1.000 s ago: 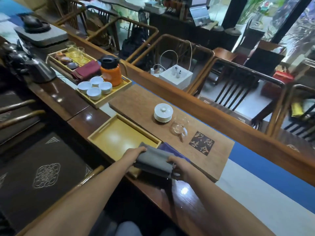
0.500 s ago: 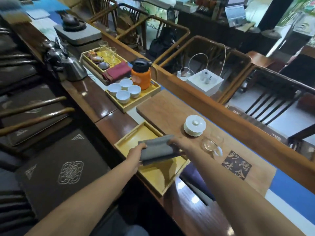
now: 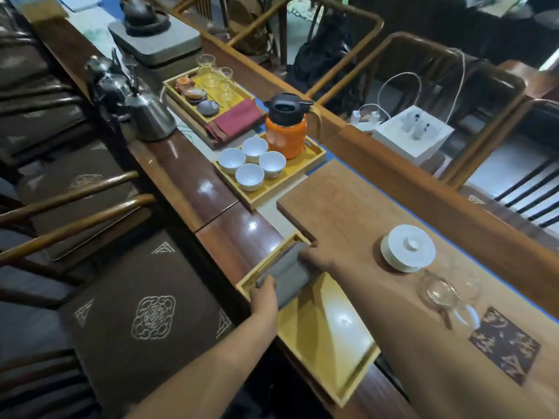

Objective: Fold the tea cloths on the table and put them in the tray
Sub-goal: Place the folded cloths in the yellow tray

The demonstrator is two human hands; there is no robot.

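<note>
The grey cloth [image 3: 287,272] looks matt and soft in my tray [image 3: 329,343] (pale, smooth wood); the table [image 3: 193,176] gleams glossy.

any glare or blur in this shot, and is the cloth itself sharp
Head view: bright glare spots on the glossy table and inside the tray; wide-angle bending at the edges; the grey cloth and both hands, left and right, look slightly soft, while the white cups read sharper.
</note>
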